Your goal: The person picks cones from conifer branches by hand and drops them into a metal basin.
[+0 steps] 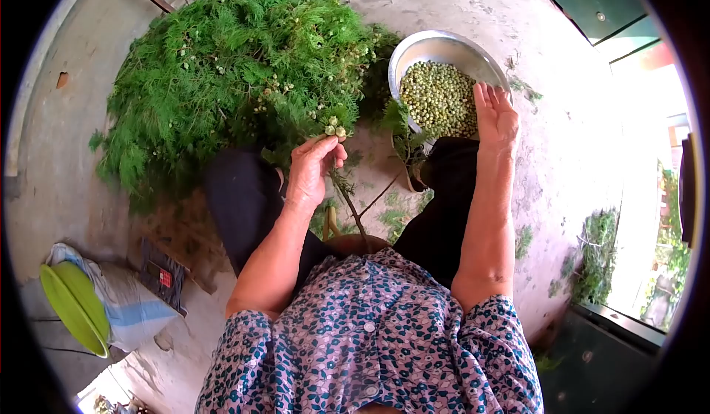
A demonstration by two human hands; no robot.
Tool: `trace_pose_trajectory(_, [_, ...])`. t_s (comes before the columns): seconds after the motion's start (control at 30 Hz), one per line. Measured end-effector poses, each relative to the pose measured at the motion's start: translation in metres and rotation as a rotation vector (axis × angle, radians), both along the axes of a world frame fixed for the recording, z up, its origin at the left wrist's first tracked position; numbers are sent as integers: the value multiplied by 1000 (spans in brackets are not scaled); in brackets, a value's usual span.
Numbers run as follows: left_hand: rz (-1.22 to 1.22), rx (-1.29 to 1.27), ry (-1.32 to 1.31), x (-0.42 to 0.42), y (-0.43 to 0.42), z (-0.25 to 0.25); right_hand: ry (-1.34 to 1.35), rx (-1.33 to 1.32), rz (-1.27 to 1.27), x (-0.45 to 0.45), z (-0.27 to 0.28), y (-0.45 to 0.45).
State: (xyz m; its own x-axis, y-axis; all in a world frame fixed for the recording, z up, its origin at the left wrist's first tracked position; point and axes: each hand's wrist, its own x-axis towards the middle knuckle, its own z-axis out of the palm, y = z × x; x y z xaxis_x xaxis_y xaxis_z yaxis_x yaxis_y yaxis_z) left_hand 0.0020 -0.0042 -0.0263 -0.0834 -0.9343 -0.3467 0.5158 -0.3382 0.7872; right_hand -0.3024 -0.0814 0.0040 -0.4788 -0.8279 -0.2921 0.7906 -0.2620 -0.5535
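My left hand is closed around a green conifer sprig that bears a cluster of small pale round cones just above the fingertips. Its stem seems to run down between my knees, where a thin bare branch shows. My right hand is at the right edge of a metal basin, fingers stretched out and nothing visible in them. Inside the basin lies a heap of small yellow-green cones. I cannot tell whether the right hand touches the rim.
A large pile of leafy conifer branches covers the floor ahead and to the left. At the lower left are a lime-green basin and a white-and-blue sack. More greenery lies by the doorway at right.
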Motion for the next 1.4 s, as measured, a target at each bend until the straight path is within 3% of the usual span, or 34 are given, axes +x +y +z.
trace_pose_trajectory(0.1, [7,-20,-41,-3,1,-3,267,-89,229,34,4,22])
trace_pose_trajectory(0.3, [29,9,-43,-5,1,-3,591,153,819,128,-8,58])
trace_pose_trajectory(0.53, [4,-7,-100,-3,0,-2,531,129,953,154,-24,63])
trace_pose_trajectory(0.63, [-5,26,-159,-5,1,0,708,130,975,153,-22,63])
trace_pose_trajectory(0.7, [-49,-7,-173,-3,2,-3,717,154,998,152,-21,62])
trace_pose_trajectory(0.77, [-50,-8,-161,-3,2,-5,412,169,1018,149,-28,62])
trace_pose_trajectory(0.9, [20,28,-186,-6,-2,1,199,39,1029,140,-22,59])
trace_pose_trajectory(1.03, [26,-45,-217,-10,-9,12,484,15,1126,131,-9,49])
trace_pose_trajectory(1.2, [34,-44,-173,-17,-20,14,1201,37,1101,136,14,29])
trace_pose_trajectory(1.4, [14,11,-64,-12,-26,5,1367,103,1169,141,23,17])
